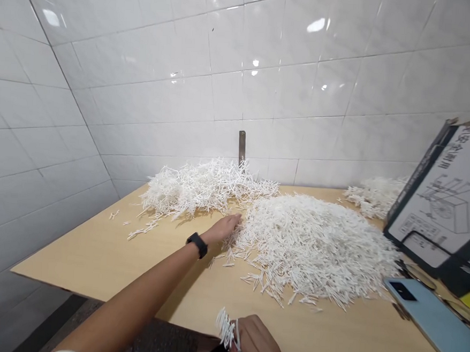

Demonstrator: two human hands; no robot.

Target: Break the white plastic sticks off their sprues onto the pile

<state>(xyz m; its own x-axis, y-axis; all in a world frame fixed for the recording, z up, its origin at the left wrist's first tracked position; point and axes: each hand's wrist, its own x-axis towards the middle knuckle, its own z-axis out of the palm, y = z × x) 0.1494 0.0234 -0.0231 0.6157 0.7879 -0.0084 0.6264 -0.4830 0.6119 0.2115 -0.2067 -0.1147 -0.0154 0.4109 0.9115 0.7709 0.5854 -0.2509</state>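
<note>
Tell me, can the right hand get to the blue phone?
Probably yes: I see only table between the right hand and the blue phone. But that hand holds white sticks, so grabbing might be awkward.

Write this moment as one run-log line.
left hand: at loose heap of thin white sticks | right hand: holding bundle of white sticks | support: tan tabletop

Glossy white tiled walls (143, 100), pale wooden table (93, 252), dark floor (159, 342)
</note>
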